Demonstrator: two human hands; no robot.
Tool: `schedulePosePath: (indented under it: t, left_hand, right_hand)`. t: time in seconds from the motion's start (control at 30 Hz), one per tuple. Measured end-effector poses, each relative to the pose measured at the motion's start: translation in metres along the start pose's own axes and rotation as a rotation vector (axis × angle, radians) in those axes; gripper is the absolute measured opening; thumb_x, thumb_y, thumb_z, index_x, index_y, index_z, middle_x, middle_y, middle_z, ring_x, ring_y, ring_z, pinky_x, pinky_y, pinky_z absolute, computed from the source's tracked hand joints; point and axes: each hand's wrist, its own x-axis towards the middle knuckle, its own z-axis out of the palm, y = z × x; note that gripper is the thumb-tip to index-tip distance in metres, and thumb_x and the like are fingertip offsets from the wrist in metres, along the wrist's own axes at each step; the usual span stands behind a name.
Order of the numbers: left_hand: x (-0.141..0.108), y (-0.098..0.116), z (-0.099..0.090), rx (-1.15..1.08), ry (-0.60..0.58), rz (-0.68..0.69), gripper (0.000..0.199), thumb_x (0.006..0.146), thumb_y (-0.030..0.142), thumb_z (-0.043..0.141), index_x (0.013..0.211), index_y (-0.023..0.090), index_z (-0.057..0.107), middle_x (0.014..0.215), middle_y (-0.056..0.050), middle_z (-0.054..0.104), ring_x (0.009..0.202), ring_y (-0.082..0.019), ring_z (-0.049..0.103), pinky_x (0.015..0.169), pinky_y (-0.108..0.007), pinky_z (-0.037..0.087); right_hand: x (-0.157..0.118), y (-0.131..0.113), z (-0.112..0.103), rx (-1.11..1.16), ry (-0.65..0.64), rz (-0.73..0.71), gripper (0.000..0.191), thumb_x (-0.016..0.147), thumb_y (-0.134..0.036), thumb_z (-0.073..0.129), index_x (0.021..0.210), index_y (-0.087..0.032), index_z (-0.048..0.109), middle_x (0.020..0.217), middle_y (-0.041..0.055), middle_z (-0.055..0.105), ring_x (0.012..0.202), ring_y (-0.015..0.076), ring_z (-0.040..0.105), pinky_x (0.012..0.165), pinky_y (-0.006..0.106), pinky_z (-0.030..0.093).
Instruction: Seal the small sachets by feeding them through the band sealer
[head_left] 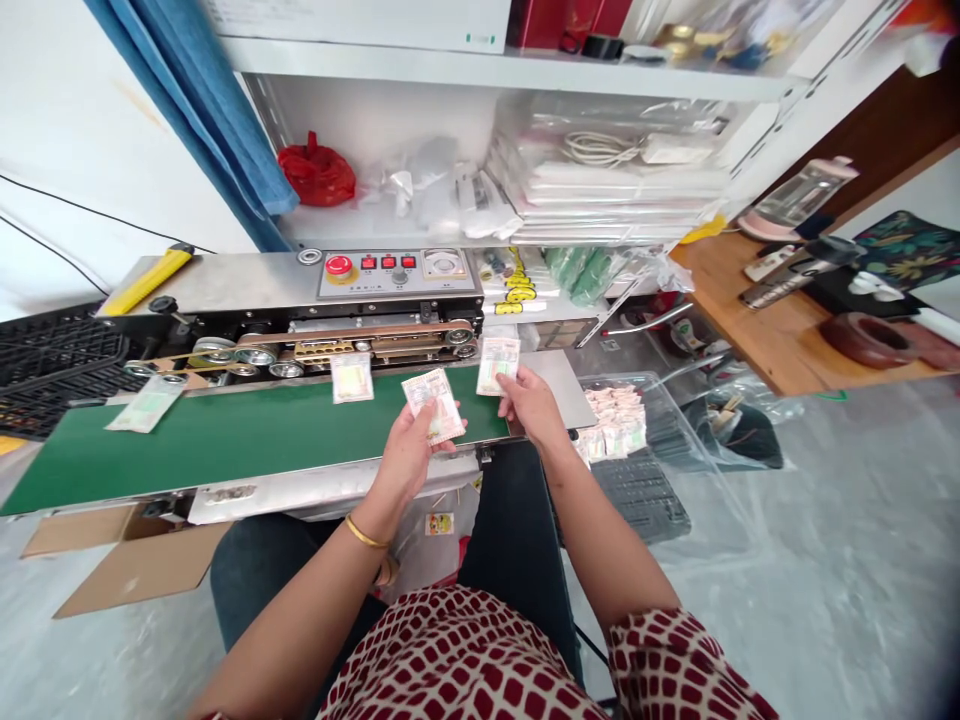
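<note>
- The left hand (409, 458) is pinching a flat printed packet (433, 405) between thumb and fingers, tilting it just above the near edge of the belt and leaving its face uncovered.
- The right hand (531, 405) is clamping a second flat packet (498, 365) by its lower part, standing it nearly upright above the far end of the belt. The two hands are staying apart, each closed on its own packet.
- A clear plastic bin (630, 378) is standing just beyond the right hand, keeping a loose pile of packets (615, 422) within easy reach.
- A green conveyor belt (225, 440) is running across the person's lap area, supporting two more packets, (352, 378) and (146, 403), which are lying flat and need no holding.
- A band sealing machine (397, 320) is standing directly behind the belt, its moving bands lying along the belt's far edge, and its red stop button (339, 266) is facing the operator for quick access.
- A black plastic crate (60, 365) is sitting to the left of the machine, clear of the belt.
- A shelf (487, 62) is rising above the machine, holding stacks of clear bags (622, 190).
- A wooden desk (750, 310) is extending along the far right, away from the working area.
</note>
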Motion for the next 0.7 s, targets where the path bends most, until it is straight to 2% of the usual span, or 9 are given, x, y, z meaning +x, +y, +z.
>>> schedulePosePath:
  t: [0.07, 0.13, 0.2, 0.33, 0.37, 0.43, 0.53, 0.63, 0.7]
  left_hand:
    - [-0.001, 0.002, -0.001, 0.029, 0.003, -0.002, 0.044, 0.079, 0.04, 0.075, 0.112, 0.016, 0.059, 0.102, -0.011, 0.073, 0.075, -0.021, 0.074, 0.04, -0.019, 0.05]
    - [-0.002, 0.004, -0.001, 0.027, -0.005, 0.016, 0.044, 0.081, 0.04, 0.074, 0.114, 0.016, 0.059, 0.105, -0.011, 0.073, 0.077, -0.021, 0.074, 0.043, -0.02, 0.053]
    - [-0.003, 0.005, -0.001, -0.005, -0.032, 0.031, 0.044, 0.083, 0.043, 0.071, 0.116, 0.016, 0.06, 0.114, -0.013, 0.071, 0.087, -0.022, 0.073, 0.052, -0.024, 0.059]
    - [-0.002, 0.005, 0.0, -0.01, -0.071, 0.039, 0.041, 0.082, 0.04, 0.072, 0.115, 0.017, 0.064, 0.12, -0.01, 0.068, 0.098, -0.024, 0.071, 0.06, -0.028, 0.061]
    - [-0.001, 0.004, 0.0, 0.0, -0.069, 0.045, 0.04, 0.081, 0.038, 0.074, 0.114, 0.018, 0.065, 0.117, -0.009, 0.069, 0.095, -0.023, 0.071, 0.059, -0.026, 0.061]
    - [0.0, 0.003, 0.001, -0.003, -0.062, 0.057, 0.039, 0.077, 0.033, 0.077, 0.112, 0.019, 0.066, 0.11, -0.006, 0.07, 0.088, -0.018, 0.07, 0.059, -0.024, 0.06]
    - [-0.001, 0.003, 0.005, -0.045, -0.094, 0.034, 0.036, 0.079, 0.035, 0.077, 0.11, 0.02, 0.067, 0.108, -0.005, 0.071, 0.083, -0.013, 0.068, 0.062, -0.022, 0.06]
    - [-0.004, 0.003, 0.009, -0.071, -0.182, 0.002, 0.037, 0.083, 0.04, 0.072, 0.113, 0.02, 0.066, 0.114, -0.007, 0.07, 0.089, -0.015, 0.068, 0.063, -0.022, 0.06]
    - [-0.005, 0.003, 0.01, -0.041, -0.181, 0.004, 0.038, 0.082, 0.041, 0.073, 0.112, 0.019, 0.067, 0.113, -0.008, 0.07, 0.089, -0.016, 0.068, 0.06, -0.022, 0.06]
  right_hand:
    - [0.016, -0.004, -0.004, -0.071, -0.012, -0.003, 0.023, 0.083, -0.041, 0.061, 0.09, -0.019, 0.058, 0.05, -0.0073, 0.052, 0.036, 0.008, 0.041, 0.036, 0.02, 0.025]
    - [0.026, -0.008, -0.001, -0.158, -0.06, -0.019, 0.02, 0.086, -0.038, 0.058, 0.089, -0.019, 0.059, 0.05, -0.0071, 0.051, 0.036, 0.0083, 0.04, 0.038, 0.021, 0.027]
    - [0.029, -0.012, 0.006, -0.288, -0.037, -0.086, 0.02, 0.086, -0.037, 0.058, 0.094, -0.019, 0.062, 0.064, -0.0026, 0.061, 0.042, 0.0096, 0.046, 0.043, 0.023, 0.035]
    - [0.008, -0.015, 0.017, -0.437, 0.166, -0.286, 0.036, 0.09, -0.047, 0.056, 0.111, -0.019, 0.062, 0.106, 0.008, 0.069, 0.072, 0.0163, 0.063, 0.071, 0.031, 0.052]
    - [0.0, -0.014, 0.018, -0.387, 0.124, -0.287, 0.04, 0.091, -0.05, 0.054, 0.116, -0.02, 0.061, 0.11, 0.0087, 0.069, 0.079, 0.0175, 0.064, 0.076, 0.032, 0.053]
    - [-0.016, -0.011, 0.021, -0.246, -0.083, -0.252, 0.044, 0.091, -0.051, 0.054, 0.123, -0.021, 0.058, 0.119, 0.0085, 0.067, 0.093, 0.0188, 0.066, 0.085, 0.033, 0.053]
    - [-0.033, -0.006, 0.026, -0.139, -0.328, -0.219, 0.051, 0.087, -0.045, 0.064, 0.131, -0.022, 0.053, 0.13, 0.0074, 0.063, 0.113, 0.02, 0.062, 0.097, 0.033, 0.05]
    - [-0.037, -0.005, 0.028, -0.112, -0.332, -0.211, 0.054, 0.087, -0.044, 0.066, 0.134, -0.022, 0.052, 0.131, 0.0067, 0.062, 0.113, 0.0202, 0.062, 0.098, 0.034, 0.05]
    - [-0.036, -0.005, 0.029, -0.114, -0.312, -0.222, 0.052, 0.087, -0.044, 0.065, 0.133, -0.021, 0.054, 0.132, 0.0077, 0.062, 0.114, 0.0206, 0.061, 0.098, 0.034, 0.05]
